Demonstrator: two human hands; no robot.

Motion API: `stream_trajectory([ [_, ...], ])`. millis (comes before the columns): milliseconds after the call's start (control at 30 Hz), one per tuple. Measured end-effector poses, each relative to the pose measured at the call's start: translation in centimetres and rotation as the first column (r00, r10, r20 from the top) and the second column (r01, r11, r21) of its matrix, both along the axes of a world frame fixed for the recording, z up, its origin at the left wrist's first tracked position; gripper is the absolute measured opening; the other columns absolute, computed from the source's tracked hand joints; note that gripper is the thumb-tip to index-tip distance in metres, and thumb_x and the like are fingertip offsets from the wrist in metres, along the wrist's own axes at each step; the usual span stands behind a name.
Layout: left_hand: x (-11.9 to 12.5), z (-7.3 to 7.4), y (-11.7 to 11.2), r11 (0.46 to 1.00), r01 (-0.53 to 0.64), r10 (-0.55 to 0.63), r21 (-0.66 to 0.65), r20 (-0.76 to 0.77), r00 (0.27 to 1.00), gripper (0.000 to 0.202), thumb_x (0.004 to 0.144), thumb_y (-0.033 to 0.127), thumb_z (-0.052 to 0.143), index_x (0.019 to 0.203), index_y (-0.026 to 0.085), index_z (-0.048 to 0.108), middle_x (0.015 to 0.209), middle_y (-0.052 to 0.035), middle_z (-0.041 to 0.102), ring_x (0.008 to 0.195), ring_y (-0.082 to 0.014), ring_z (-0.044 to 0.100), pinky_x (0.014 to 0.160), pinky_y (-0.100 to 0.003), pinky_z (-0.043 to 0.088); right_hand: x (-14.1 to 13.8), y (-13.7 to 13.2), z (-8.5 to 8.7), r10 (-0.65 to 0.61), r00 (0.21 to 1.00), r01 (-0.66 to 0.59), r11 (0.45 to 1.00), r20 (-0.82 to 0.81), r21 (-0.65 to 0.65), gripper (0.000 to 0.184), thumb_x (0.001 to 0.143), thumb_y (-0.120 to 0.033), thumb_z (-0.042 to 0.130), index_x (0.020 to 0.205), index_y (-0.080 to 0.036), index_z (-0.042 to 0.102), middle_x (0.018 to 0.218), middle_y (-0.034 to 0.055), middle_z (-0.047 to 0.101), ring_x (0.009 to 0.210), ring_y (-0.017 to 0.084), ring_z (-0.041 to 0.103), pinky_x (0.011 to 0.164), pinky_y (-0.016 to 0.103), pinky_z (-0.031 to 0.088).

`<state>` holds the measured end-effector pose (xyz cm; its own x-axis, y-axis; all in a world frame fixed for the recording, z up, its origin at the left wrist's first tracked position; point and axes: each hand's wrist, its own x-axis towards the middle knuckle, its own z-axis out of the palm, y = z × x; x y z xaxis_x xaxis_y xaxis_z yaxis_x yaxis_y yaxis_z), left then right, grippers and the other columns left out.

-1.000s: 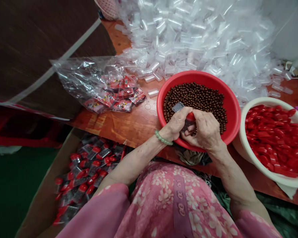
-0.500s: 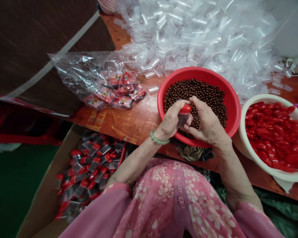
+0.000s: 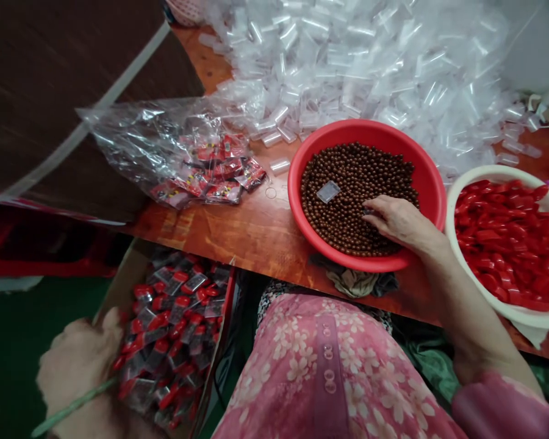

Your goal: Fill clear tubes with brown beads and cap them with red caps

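Observation:
My right hand reaches into a red bowl of small round brown balls. Its fingers are drawn together at the balls, around something greyish that I cannot make out. A clear plastic container lies on the balls to the left of that hand. Low on the left, my left hand, with a green bracelet at the wrist, hovers at the rim of a cardboard box. It is smeared by motion and its fingers are mostly hidden. Inside the box lie many clear containers with red caps.
A white tub of red caps stands right of the bowl. Behind it spreads a big heap of clear containers. A clear bag with red packets lies left on the wooden table.
My left hand has left the bowl with the red-capped container and swung down left to the box. My right hand has dropped lower onto the balls, at the bowl's right side.

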<state>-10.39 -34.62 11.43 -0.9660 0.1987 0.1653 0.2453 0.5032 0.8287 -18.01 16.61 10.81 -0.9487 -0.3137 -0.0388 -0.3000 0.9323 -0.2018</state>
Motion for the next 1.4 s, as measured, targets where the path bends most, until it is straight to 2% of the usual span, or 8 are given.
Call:
stream_trajectory([
  [100,-0.4,-0.7,0.0,0.996,-0.094,0.094,-0.012,-0.014,0.996,0.019,0.095,0.035,0.054,0.105,0.041,0.070,0.093,-0.0005,0.079,0.141,-0.0340,0.058,0.096,-0.060,0.060,-2.4,-1.8,0.5,0.016,0.999,-0.016,1.000,0.028,0.007,0.028,0.099,-0.038,0.059,0.113,-0.018,0.072,0.103,0.0121,0.077,0.092,0.027,0.072,0.084,0.038,0.054],
  [233,-2.7,-2.2,3.0,0.999,0.021,-0.025,0.039,0.102,0.994,0.033,0.100,0.034,0.041,0.101,0.031,0.074,0.083,-0.0019,0.077,0.137,-0.0303,0.061,0.084,-0.042,0.055,-5.7,-4.6,0.0,-0.143,0.982,0.146,0.989,0.122,-0.012,0.036,0.100,-0.049,0.058,0.112,-0.016,0.068,0.092,0.0122,0.077,0.082,0.028,0.071,0.075,0.036,0.051],
  [333,-4.6,-2.9,7.8,0.961,-0.268,0.260,-0.065,-0.111,0.959,0.023,0.089,0.040,0.065,0.110,0.036,0.073,0.103,0.0003,0.078,0.111,-0.0292,0.071,0.091,-0.049,0.057,-6.8,-5.6,-0.9,-0.148,0.971,0.154,0.988,0.186,-0.019,0.031,0.099,-0.039,0.060,0.118,-0.015,0.066,0.098,0.0121,0.077,0.086,0.026,0.070,0.079,0.035,0.051],
  [500,-7.4,-2.5,17.8,0.998,-0.052,0.047,-0.017,-0.211,0.976,0.031,0.095,0.039,0.060,0.120,0.023,0.070,0.125,-0.0074,0.076,0.118,-0.0256,0.071,0.110,-0.047,0.057,-6.5,-5.6,-1.3,-0.086,0.981,0.097,0.994,0.175,-0.055,0.043,0.096,-0.035,0.066,0.134,-0.014,0.063,0.124,0.0178,0.070,0.106,0.028,0.068,0.096,0.040,0.051],
  [667,-11.6,-3.6,24.5,0.999,0.002,-0.016,-0.045,-0.310,0.951,0.040,0.095,0.026,0.052,0.132,0.012,0.060,0.144,-0.0190,0.064,0.143,-0.0286,0.055,0.125,-0.052,0.042,-6.8,-6.5,-1.1,-0.059,0.959,0.105,0.982,0.276,-0.156,0.031,0.093,-0.034,0.071,0.115,-0.013,0.071,0.110,0.0143,0.075,0.099,0.026,0.069,0.093,0.038,0.053],
  [867,-13.8,-6.4,25.1,0.994,0.095,-0.076,0.045,-0.314,0.946,0.056,0.085,0.010,0.044,0.141,0.014,0.053,0.151,-0.0156,0.057,0.154,-0.0265,0.042,0.133,-0.052,0.029,-7.0,-9.1,-1.0,-0.099,0.924,0.178,0.966,0.370,-0.187,0.026,0.096,-0.034,0.065,0.111,-0.014,0.070,0.098,0.0063,0.077,0.080,0.017,0.068,0.075,0.027,0.052],
  [1167,-13.6,-7.7,24.9,0.961,0.140,-0.068,0.239,-0.286,0.956,0.060,0.085,0.008,0.043,0.143,0.020,0.050,0.160,-0.0113,0.049,0.158,-0.0233,0.035,0.135,-0.047,0.023,-5.0,-8.5,0.7,-0.039,0.972,0.018,0.996,0.233,0.090,0.054,0.082,-0.001,0.051,0.136,-0.002,0.051,0.137,0.0266,0.056,0.102,0.028,0.067,0.088,0.039,0.053],
  [1400,-13.3,-8.0,25.6,0.946,0.134,-0.027,0.297,-0.339,0.940,0.063,0.085,0.005,0.039,0.146,0.020,0.046,0.158,-0.0134,0.048,0.156,-0.0246,0.037,0.134,-0.050,0.026,-4.3,-8.2,-1.1,0.191,0.965,-0.260,0.769,0.179,0.584,0.050,0.096,-0.002,0.022,0.138,0.006,0.049,0.152,0.0422,0.044,0.089,0.028,0.072,0.072,0.040,0.053],
])
